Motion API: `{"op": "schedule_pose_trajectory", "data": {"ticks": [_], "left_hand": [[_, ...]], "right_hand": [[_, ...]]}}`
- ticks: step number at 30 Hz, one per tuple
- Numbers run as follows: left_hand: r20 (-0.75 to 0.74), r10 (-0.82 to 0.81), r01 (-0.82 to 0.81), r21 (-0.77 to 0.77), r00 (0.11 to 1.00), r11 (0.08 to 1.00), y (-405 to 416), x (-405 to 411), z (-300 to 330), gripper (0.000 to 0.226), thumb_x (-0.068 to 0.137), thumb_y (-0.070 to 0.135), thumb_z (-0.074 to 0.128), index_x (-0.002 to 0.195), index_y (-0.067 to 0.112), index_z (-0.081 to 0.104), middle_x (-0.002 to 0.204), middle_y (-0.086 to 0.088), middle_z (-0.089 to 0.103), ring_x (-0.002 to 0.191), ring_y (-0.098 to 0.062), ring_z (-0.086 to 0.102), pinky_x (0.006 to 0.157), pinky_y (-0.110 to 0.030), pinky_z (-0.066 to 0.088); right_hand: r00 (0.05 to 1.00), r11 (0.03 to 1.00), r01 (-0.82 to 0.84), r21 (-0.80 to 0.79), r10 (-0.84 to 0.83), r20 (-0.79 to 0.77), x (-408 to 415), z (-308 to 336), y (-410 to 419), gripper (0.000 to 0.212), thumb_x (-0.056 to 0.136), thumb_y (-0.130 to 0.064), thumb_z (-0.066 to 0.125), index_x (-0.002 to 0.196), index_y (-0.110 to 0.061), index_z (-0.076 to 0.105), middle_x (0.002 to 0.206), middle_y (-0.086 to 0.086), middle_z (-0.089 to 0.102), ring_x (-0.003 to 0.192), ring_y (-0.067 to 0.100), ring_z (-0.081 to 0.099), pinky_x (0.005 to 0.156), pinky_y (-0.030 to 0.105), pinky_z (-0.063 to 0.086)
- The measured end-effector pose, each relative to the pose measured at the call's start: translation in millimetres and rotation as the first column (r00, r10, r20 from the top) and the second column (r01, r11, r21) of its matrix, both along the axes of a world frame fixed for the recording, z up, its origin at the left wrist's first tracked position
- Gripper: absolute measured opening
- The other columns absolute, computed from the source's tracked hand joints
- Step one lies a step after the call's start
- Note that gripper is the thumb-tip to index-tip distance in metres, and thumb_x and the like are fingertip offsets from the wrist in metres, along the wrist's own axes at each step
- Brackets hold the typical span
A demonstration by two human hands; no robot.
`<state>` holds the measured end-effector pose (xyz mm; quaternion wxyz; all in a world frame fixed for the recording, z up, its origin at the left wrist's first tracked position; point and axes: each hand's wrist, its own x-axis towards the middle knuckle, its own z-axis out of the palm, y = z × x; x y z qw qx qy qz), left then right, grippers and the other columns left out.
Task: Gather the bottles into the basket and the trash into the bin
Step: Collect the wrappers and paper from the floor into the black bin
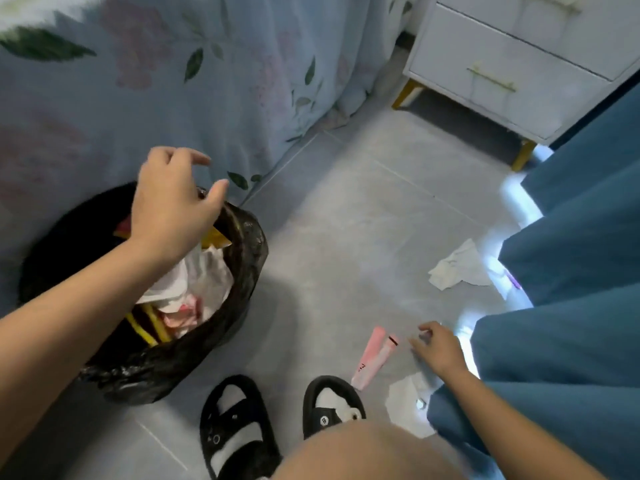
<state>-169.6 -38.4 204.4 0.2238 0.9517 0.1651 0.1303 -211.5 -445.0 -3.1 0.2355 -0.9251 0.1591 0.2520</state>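
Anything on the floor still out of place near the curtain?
Yes. A crumpled tissue lies by the blue curtain, another white paper near the right hand, and a pink wrapper beside it, all outside the bin.

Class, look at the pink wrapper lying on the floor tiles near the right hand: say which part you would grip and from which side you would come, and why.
Pinch the pink wrapper at its upper end, near the black mark, coming from the right, where the right hand hovers. It lies flat and thin on the floor, so a fingertip pinch at an end probably lifts it best. The lower end lies close to the sandal.
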Motion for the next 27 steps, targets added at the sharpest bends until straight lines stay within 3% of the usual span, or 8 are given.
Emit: {"op": "schedule_pose_trajectory", "data": {"ticks": [3, 7, 12, 16, 20, 23, 27], "left_hand": [[0.02, -0.252, 0.253, -0.048, 0.967, 0.966, -58.6, 37.9, 3.5, 0.037, 0.086, 0.035, 0.063, 0.115, 0.012, 0.06, 0.116, -0.011, 0.056, 0.106, -0.026, 0.056, 0.094, -0.036, 0.043], [-0.141, -0.525, 0.515, -0.106, 0.839, 0.851, -131.4, 58.2, -25.0, 0.035, 0.086, 0.04, 0.06, 0.113, 0.018, 0.06, 0.108, -0.003, 0.06, 0.1, -0.021, 0.058, 0.087, -0.035, 0.047], [-0.389, -0.636, 0.631, -0.159, 0.667, 0.759, -170.9, 74.7, -71.0, 0.033, 0.088, 0.041, 0.056, 0.115, 0.023, 0.058, 0.107, 0.004, 0.063, 0.1, -0.018, 0.058, 0.084, -0.032, 0.049], [-0.523, -0.623, 0.638, -0.182, 0.581, 0.748, -178.3, 109.9, -103.2, 0.029, 0.088, 0.041, 0.056, 0.111, 0.024, 0.06, 0.107, 0.005, 0.066, 0.097, -0.018, 0.059, 0.085, -0.03, 0.048], [-0.589, -0.587, 0.576, -0.238, 0.555, 0.782, -186.5, 144.3, -130.0, 0.023, 0.088, 0.036, 0.057, 0.103, 0.022, 0.065, 0.106, 0.002, 0.068, 0.099, -0.019, 0.061, 0.082, -0.026, 0.046], [-0.596, -0.562, 0.509, -0.278, 0.573, 0.815, -192.5, 158.4, -147.5, 0.024, 0.088, 0.033, 0.057, 0.104, 0.019, 0.066, 0.109, -0.001, 0.067, 0.103, -0.02, 0.06, 0.084, -0.026, 0.045], [-0.605, -0.548, 0.453, -0.321, 0.577, 0.831, -192.8, 158.1, -170.4, 0.027, 0.088, 0.032, 0.058, 0.109, 0.016, 0.066, 0.113, -0.003, 0.066, 0.107, -0.021, 0.058, 0.089, -0.028, 0.046]], "right_hand": [[0.994, 0.995, 0.103, 0.011, -0.104, 0.027, 1.8, 1.3, -15.7, 0.033, 0.086, -0.016, 0.065, 0.117, -0.006, 0.059, 0.116, 0.015, 0.064, 0.108, 0.027, 0.059, 0.089, 0.027, 0.041], [0.974, 0.975, 0.215, 0.052, -0.218, 0.053, 13.1, -3.0, -27.9, 0.035, 0.087, -0.015, 0.062, 0.121, -0.006, 0.057, 0.12, 0.013, 0.062, 0.109, 0.025, 0.058, 0.083, 0.022, 0.036], [0.936, 0.94, 0.321, 0.114, -0.333, 0.111, 48.0, -12.3, -33.8, 0.035, 0.086, -0.014, 0.061, 0.12, -0.009, 0.056, 0.116, 0.011, 0.062, 0.102, 0.025, 0.059, 0.086, 0.025, 0.042], [0.906, 0.94, 0.334, 0.071, -0.341, 0.25, 95.1, -14.1, -49.0, 0.034, 0.088, -0.011, 0.058, 0.122, -0.009, 0.055, 0.12, 0.011, 0.056, 0.109, 0.026, 0.055, 0.091, 0.028, 0.041], [0.928, 0.971, 0.234, -0.052, -0.207, 0.309, 146.9, -17.6, -74.8, 0.042, 0.091, -0.007, 0.054, 0.132, -0.014, 0.049, 0.132, 0.013, 0.046, 0.12, 0.03, 0.045, 0.098, 0.036, 0.04], [0.978, 0.987, 0.06, -0.147, -0.028, 0.208, 175.3, -23.4, -95.5, 0.056, 0.091, -0.006, 0.047, 0.141, -0.031, 0.038, 0.141, 0.008, 0.033, 0.111, 0.026, 0.045, 0.091, 0.031, 0.038], [0.979, 0.931, -0.17, -0.323, 0.197, 0.053, 205.3, -37.1, -107.8, 0.059, 0.089, -0.017, 0.055, 0.138, -0.044, 0.035, 0.145, 0.007, 0.026, 0.124, 0.032, 0.035, 0.092, 0.042, 0.042]]}}
